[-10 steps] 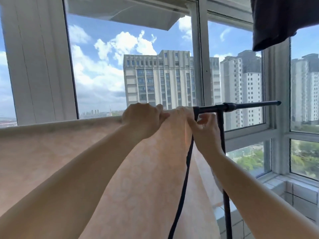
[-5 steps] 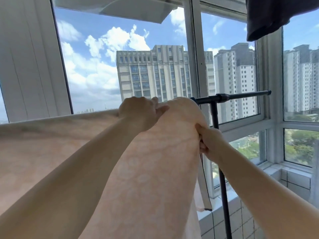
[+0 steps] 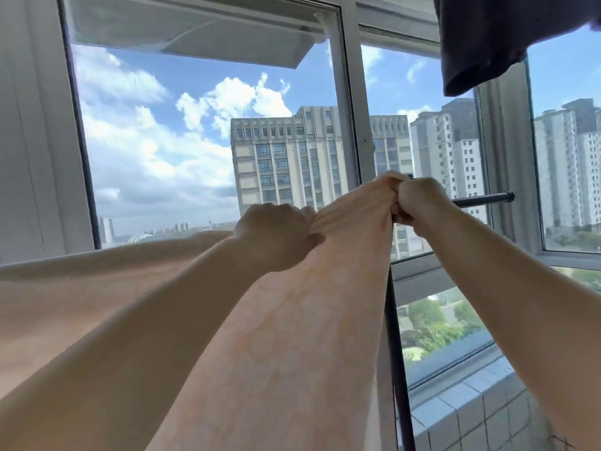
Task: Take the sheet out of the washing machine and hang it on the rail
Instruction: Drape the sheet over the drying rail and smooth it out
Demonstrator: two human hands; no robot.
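A pale peach sheet (image 3: 309,336) with a faint pattern hangs over a black rail (image 3: 481,199), running left across the view and covering most of the rail. My left hand (image 3: 276,236) grips the sheet's top fold along the rail. My right hand (image 3: 416,203) grips the bunched right edge of the sheet at the rail's top, by the black upright post (image 3: 398,369). Only the rail's bare right end shows past my right hand.
Large windows with white frames (image 3: 349,125) stand right behind the rail, one pane (image 3: 195,30) swung open outward. A dark garment (image 3: 487,37) hangs overhead at the top right. A tiled ledge (image 3: 465,405) runs below the window at the right.
My right hand rose from beside the post to the rail's top and bunched the sheet's edge there. The left hand kept its grip. The view tilted upward.
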